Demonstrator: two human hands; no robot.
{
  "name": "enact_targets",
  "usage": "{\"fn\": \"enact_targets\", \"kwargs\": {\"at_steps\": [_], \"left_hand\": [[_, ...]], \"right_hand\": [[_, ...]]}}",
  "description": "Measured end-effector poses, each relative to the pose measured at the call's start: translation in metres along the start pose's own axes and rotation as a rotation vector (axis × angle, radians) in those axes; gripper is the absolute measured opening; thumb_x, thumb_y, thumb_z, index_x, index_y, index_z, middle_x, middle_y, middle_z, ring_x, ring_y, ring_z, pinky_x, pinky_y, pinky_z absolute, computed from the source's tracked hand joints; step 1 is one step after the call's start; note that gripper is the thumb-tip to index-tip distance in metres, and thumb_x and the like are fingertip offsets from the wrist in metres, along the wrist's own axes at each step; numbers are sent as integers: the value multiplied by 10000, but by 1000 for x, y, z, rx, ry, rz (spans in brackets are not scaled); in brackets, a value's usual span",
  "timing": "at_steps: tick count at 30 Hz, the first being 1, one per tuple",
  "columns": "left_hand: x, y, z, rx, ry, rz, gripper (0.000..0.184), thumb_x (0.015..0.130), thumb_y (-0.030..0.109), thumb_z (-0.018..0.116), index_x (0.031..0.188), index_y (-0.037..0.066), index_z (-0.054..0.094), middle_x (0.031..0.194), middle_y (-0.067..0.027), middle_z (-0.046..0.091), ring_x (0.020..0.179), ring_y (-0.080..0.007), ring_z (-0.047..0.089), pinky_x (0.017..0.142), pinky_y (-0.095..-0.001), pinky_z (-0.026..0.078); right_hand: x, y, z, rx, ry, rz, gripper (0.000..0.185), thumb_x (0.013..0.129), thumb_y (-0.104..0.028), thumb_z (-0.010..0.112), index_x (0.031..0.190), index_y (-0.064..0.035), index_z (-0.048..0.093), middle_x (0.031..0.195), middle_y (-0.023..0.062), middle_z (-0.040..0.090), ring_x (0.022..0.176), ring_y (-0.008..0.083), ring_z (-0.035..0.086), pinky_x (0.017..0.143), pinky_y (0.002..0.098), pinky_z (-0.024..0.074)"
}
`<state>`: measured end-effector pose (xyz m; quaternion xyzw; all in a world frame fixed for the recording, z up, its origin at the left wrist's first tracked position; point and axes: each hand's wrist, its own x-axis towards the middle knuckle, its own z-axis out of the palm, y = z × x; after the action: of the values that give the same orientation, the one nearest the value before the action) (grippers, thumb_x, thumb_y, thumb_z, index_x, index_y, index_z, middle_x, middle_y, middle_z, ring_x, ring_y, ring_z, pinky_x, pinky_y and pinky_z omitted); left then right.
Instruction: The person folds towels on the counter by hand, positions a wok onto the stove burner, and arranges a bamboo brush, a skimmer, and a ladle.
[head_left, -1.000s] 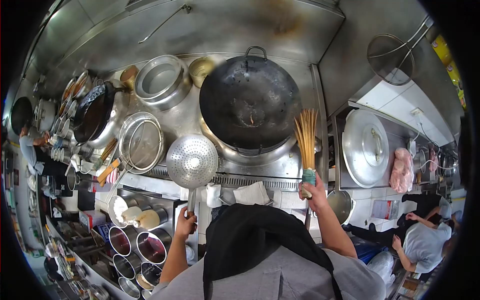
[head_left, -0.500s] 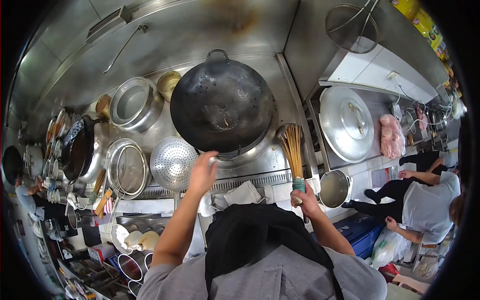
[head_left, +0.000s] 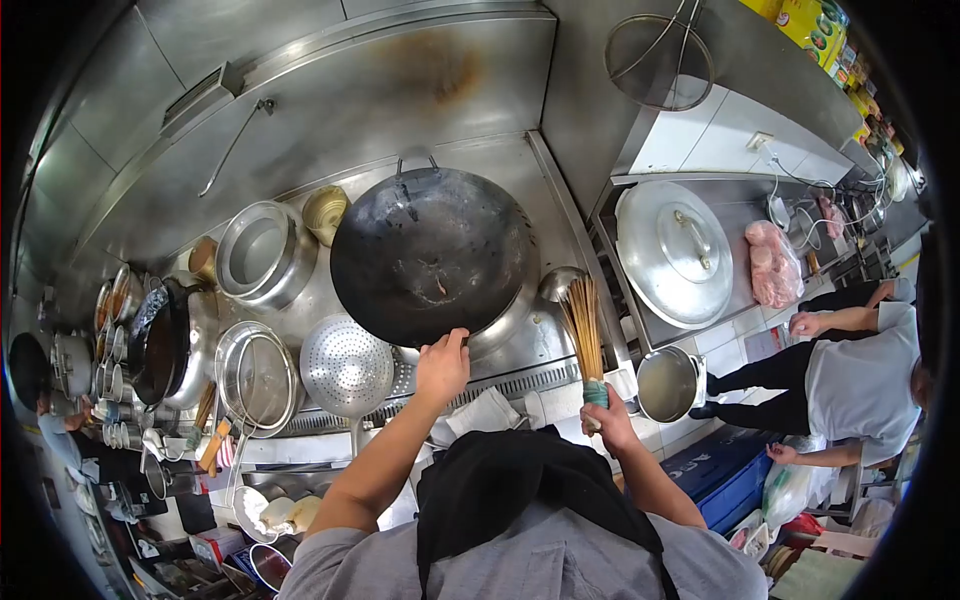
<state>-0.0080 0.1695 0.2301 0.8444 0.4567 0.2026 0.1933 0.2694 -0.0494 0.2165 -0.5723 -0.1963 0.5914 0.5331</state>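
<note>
A large black wok sits over the stove, with a small reddish-brown scrap lying inside it. My left hand is closed on its near rim, where the near handle is hidden under my fingers. To the right, my right hand grips a bamboo wok brush by its green-wrapped end. The bristles point up and away from me, beside the wok and apart from it. A ladle bowl lies just behind the brush.
Left of the wok are a perforated skimmer, a round strainer, a metal pot and a brass-coloured can. On the right are a large lid, bagged meat and a pot. A co-worker stands beyond.
My left hand has moved right and closed on the wok's near rim. The wok's angle has changed slightly. The brush stays in my right hand, and the whole view has shifted.
</note>
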Motion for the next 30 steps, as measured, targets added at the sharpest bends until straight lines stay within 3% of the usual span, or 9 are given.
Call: {"fn": "enact_targets", "kwargs": {"at_steps": [3,8,10,14,16,19,22,27,30], "left_hand": [[2,3,-5,-110,-17,-97,309,865,87,635,1163,87,551,1007,-136,639,960,-352,624,856,-468,458],[17,7,-60,-228,206,90,358,837,57,670,1179,62,566,1218,-175,537,1182,-375,514,1017,-419,430],[33,9,-86,-213,312,147,300,840,46,666,1129,32,584,1138,-162,576,1058,-365,571,930,-421,471],[42,4,-92,-383,150,-101,226,878,92,647,1090,27,602,1039,-166,609,924,-347,627,840,-428,513],[32,-2,-58,-197,-77,-115,221,892,135,631,1102,71,604,1039,-157,623,889,-340,632,807,-412,525],[4,-1,-5,113,174,197,197,883,199,639,1060,117,613,907,-119,635,791,-334,648,684,-457,525],[19,-4,16,-40,239,-69,142,891,203,631,1007,125,605,870,-101,636,812,-317,649,684,-466,523],[25,-1,29,36,118,-53,119,916,244,590,946,130,581,819,-108,682,754,-340,671,639,-494,531],[24,1,27,41,34,-106,142,934,274,559,939,132,572,778,-120,699,705,-359,680,613,-509,531]], "right_hand": [[-3,3,0,41,18,12,417,861,-106,673,1187,-72,415,760,80,580,558,180,576,478,318,473],[-4,8,-3,-39,17,28,384,857,-91,659,1165,-74,431,745,86,583,544,190,589,466,322,474],[-4,7,-2,-24,5,27,373,856,-91,657,1156,-70,435,745,87,583,547,192,594,463,323,473],[-4,11,0,-20,17,26,375,855,-84,655,1156,-68,431,751,85,577,551,185,583,470,322,477],[-5,13,-1,-26,25,21,379,854,-83,657,1156,-68,429,754,84,574,557,182,579,473,321,478],[-7,17,-2,-41,22,13,389,851,-86,664,1155,-70,423,755,82,568,571,177,572,475,320,477],[-10,24,-5,-79,46,18,395,850,-88,667,1156,-73,419,758,82,566,578,175,569,477,317,476],[-10,17,-7,-60,14,85,545,825,-28,669,1291,-11,386,796,81,573,609,180,586,470,328,481],[-10,11,4,-56,29,23,407,845,-78,657,1173,-71,415,761,76,567,563,176,568,475,321,473]]}}
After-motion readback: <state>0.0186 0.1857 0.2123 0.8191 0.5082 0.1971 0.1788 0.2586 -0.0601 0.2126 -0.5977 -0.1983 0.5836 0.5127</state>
